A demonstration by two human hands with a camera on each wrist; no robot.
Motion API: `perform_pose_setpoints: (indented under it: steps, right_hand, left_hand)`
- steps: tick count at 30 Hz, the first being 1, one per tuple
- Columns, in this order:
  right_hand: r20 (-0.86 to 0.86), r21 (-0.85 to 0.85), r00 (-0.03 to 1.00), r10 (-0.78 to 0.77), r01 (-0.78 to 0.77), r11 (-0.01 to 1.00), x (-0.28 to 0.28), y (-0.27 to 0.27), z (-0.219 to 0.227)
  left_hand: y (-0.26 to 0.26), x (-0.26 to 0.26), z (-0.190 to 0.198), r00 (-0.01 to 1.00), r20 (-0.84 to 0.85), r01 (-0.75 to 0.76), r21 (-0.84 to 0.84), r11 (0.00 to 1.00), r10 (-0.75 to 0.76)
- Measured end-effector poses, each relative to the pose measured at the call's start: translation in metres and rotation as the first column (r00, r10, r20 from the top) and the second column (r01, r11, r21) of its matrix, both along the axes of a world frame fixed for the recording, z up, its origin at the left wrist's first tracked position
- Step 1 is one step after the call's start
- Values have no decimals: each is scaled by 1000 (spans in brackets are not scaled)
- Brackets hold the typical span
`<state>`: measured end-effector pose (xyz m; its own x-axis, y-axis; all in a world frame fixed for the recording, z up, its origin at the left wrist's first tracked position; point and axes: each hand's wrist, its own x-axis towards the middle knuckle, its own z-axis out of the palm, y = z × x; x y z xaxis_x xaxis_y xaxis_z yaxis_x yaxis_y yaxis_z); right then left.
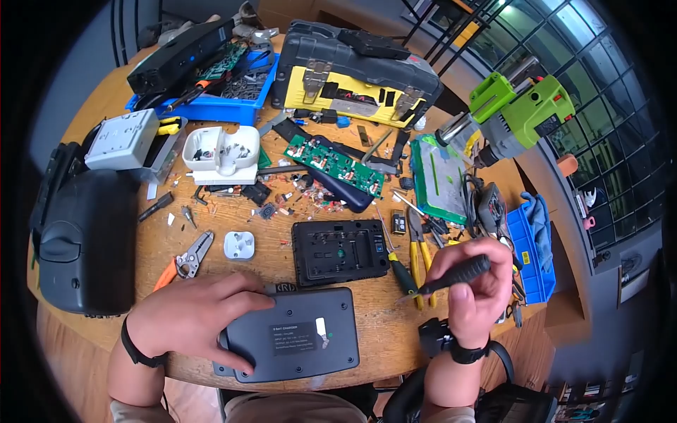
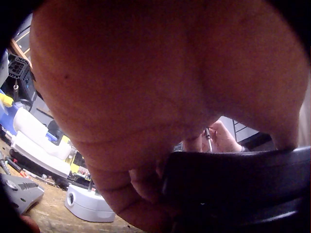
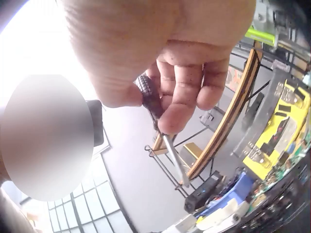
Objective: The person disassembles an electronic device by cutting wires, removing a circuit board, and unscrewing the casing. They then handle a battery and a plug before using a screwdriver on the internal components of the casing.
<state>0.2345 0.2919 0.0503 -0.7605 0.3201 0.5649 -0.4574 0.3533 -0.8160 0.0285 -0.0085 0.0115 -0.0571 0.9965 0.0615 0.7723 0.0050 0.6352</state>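
Note:
A dark grey battery charger (image 1: pixel 303 310) lies label side up at the table's front edge, with screw holes around its border. My left hand (image 1: pixel 190 317) grips its left side, thumb near the front edge and fingers at the back corner; the left wrist view shows the palm close over the dark casing (image 2: pixel 233 189). In my right hand (image 1: pixel 486 289), thumb and fingers hold a black-handled screwdriver (image 1: pixel 462 272), raised right of the charger. Its metal shaft (image 3: pixel 174 158) shows in the right wrist view. Behind the charger sits a black housing (image 1: pixel 340 252) with battery bays.
Yellow-handled pliers (image 1: pixel 421 264) lie near the right hand, orange-handled wire strippers (image 1: pixel 187 262) left. A white plug adapter (image 1: pixel 239 246), green circuit board (image 1: pixel 335 167) and scattered small parts cover the middle. A toolbox (image 1: pixel 352 74) and blue bin (image 1: pixel 233 109) stand behind, a green drill (image 1: pixel 522 113) right.

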Motion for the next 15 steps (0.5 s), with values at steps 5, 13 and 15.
perform_pose_setpoints:
  steps: [5, 13, 15]
  right_hand:
    - [-56, 1, 988, 141, -142, 990, -19, -4, -27]
    - [3, 114, 986, 167, -166, 980, -22, -9, -48]
    - [13, 55, 990, 142, -142, 988, -21, -12, -49]
  left_hand:
    - [2, -2, 2, 1000, -24, 3, 12, 1000, -3]
    - [4, -1, -1, 1000, -19, -5, 26, 1000, 6]
    - [5, -1, -1, 999, -33, -8, 21, 1000, 9]
